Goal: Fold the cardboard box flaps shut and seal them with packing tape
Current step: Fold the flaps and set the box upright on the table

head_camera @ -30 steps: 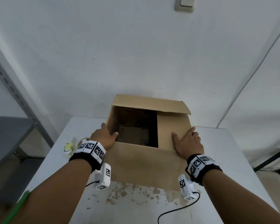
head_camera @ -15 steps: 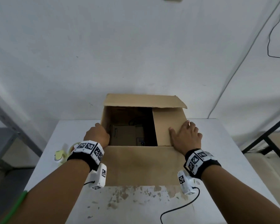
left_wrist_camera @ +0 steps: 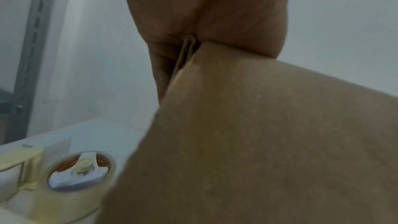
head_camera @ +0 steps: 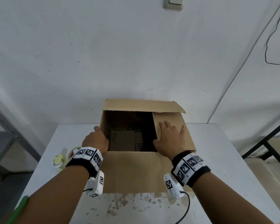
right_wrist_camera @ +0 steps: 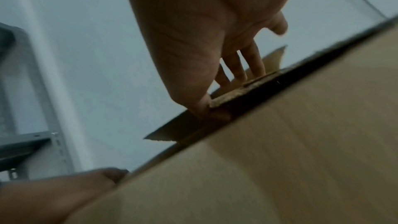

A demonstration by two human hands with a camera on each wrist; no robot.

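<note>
So the right hand (head_camera: 169,137) is lying flat with fingers spread on the right flap (head_camera: 176,126), which is folded in over the opening; the thumb hooks around that flap's inner edge, so it's pressing down more than gripping. The left hand (head_camera: 96,140) is at the left rim of the cardboard box (head_camera: 132,172), and the left wrist view shows the folded-down left flap (left_wrist_camera: 186,54) caught between the fingers outside and the heel of the palm, so it's got hold of that edge, though how tight I can't really tell. The box sits in the middle of the white table (head_camera: 233,167) with its long side running left to right, back against the wall (head_camera: 136,54), mouth facing up. The far flap (head_camera: 142,105) leans in a bit over the opening, and the near flap hangs down the front towards the person. You can see into the box between the hands, some smaller cartons (head_camera: 124,141) are in there. The tape dispenser (head_camera: 61,160) sits on the table just left of the box, right beside the left wrist. There's open tabletop to the right of the box and in front of it, where the paint is chipped. A metal shelf upright (head_camera: 10,126) stands off the table's left side, and a dark frame (head_camera: 265,143) off the right.
</note>
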